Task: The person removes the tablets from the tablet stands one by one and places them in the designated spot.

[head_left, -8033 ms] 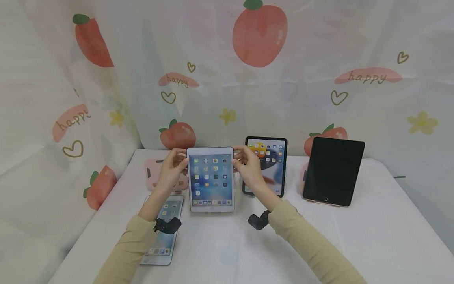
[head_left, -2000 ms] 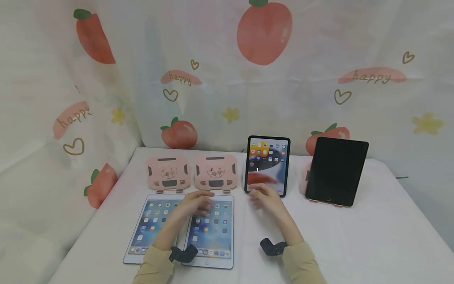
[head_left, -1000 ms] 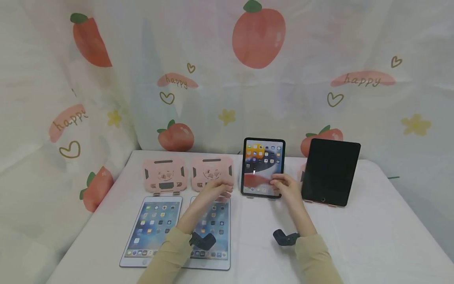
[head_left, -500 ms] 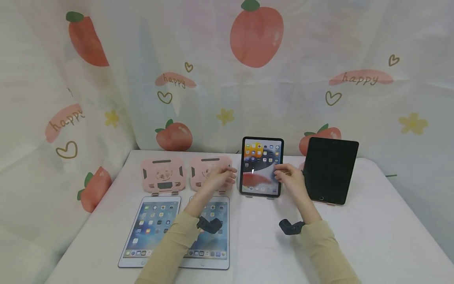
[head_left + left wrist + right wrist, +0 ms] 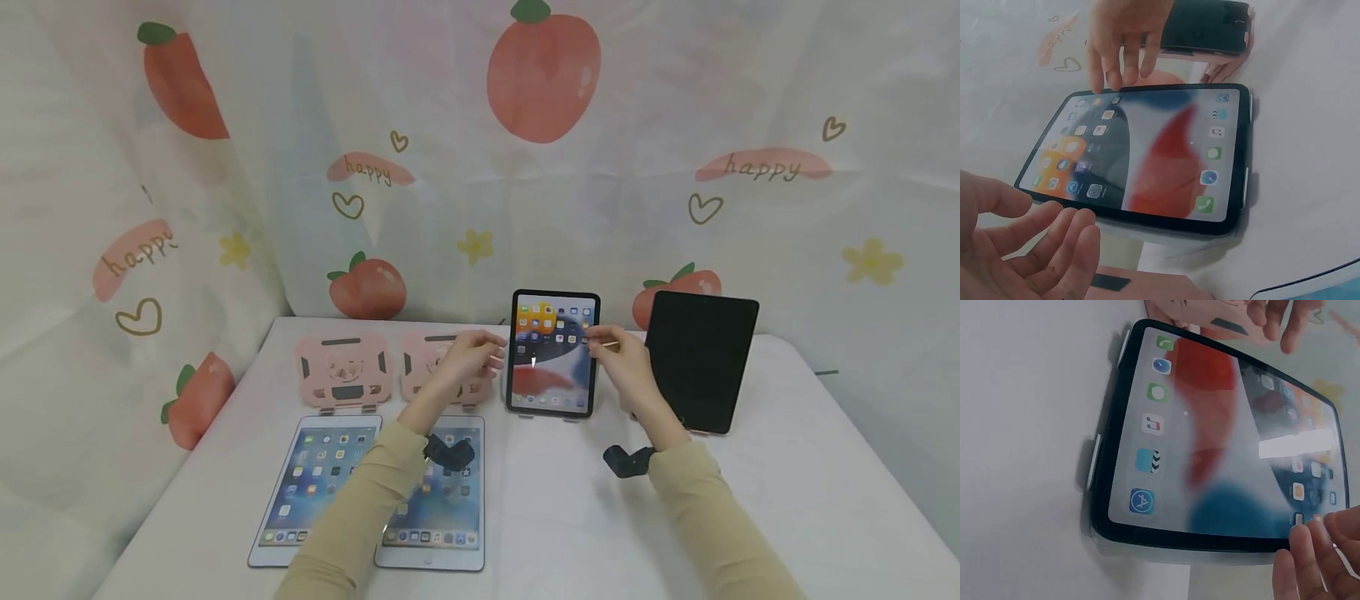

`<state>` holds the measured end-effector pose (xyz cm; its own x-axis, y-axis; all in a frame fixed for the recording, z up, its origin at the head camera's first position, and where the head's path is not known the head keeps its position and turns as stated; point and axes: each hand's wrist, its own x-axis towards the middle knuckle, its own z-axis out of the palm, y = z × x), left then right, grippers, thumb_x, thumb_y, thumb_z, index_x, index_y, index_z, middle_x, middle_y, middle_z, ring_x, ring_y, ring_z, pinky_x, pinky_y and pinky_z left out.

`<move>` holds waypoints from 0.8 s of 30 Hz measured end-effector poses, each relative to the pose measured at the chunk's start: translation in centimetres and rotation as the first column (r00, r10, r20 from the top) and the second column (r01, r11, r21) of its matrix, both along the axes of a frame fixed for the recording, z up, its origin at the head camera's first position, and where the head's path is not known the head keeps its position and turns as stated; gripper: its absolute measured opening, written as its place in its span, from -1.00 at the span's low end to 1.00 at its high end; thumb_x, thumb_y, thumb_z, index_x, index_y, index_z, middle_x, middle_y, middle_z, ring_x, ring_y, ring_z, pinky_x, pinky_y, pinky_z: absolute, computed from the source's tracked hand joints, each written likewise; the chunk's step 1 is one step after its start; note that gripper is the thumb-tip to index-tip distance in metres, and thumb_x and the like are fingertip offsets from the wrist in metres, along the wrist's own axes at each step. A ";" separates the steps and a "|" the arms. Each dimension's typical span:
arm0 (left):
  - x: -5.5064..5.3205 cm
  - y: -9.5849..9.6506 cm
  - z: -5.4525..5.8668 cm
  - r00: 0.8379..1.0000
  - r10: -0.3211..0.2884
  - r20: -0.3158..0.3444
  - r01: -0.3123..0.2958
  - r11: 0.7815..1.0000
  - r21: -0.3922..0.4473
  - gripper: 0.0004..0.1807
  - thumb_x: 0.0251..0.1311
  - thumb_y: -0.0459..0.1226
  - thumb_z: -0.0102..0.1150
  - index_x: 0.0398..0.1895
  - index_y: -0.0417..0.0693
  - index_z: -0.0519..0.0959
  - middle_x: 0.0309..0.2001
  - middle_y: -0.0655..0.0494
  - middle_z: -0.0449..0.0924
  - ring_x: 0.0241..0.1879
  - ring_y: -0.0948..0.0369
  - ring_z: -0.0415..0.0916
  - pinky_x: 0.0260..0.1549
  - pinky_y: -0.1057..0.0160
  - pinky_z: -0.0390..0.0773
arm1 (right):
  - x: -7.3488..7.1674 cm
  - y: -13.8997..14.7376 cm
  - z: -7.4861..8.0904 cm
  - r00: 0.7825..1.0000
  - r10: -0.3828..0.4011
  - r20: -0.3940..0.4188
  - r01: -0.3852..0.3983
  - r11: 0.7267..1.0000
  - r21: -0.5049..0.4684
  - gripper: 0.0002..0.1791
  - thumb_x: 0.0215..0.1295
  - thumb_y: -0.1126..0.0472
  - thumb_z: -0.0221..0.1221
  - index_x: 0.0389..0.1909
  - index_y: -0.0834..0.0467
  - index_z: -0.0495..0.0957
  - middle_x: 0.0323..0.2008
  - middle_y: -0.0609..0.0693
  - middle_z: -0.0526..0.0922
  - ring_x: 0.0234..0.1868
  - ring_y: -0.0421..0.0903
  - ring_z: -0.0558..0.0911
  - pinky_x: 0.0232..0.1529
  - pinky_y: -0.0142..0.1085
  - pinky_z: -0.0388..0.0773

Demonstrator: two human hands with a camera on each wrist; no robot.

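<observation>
A black-rimmed tablet with a lit home screen leans upright on a stand, whose small lips show under its lower edge. Beside its left edge is my left hand, fingers loosely bent and holding nothing; the left wrist view has these fingertips close to the rim. At the opposite edge, my right hand has its fingertips near the upper part of the rim. In the right wrist view the right fingers overlap that edge without curling round it.
Two pink stands hold nothing at the back left. Before them, two white tablets, the left one and the right one, lie flat with lit screens. A dark-screened tablet leans on another stand at right. A printed cloth hangs behind.
Eight seconds ago both hands held a white tablet upright by its sides; it now lies flat. Since then the hands have moved right and up to either side of the black-rimmed tablet.
</observation>
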<state>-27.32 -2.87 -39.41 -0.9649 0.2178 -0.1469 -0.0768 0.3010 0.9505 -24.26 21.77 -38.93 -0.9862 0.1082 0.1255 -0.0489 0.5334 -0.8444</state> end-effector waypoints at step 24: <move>-2.8 2.2 1.9 0.970 0.125 -0.207 -0.115 0.992 0.061 -0.68 0.37 -0.31 -0.07 0.13 -0.15 0.49 0.06 -0.10 0.52 -0.04 0.06 0.54 -0.10 0.24 0.65 | -3.0 0.4 1.6 0.982 -0.121 -0.142 0.129 0.990 0.050 -0.55 0.28 0.37 0.03 0.21 0.27 0.40 0.04 0.29 0.54 0.04 0.20 0.57 -0.01 -0.05 0.53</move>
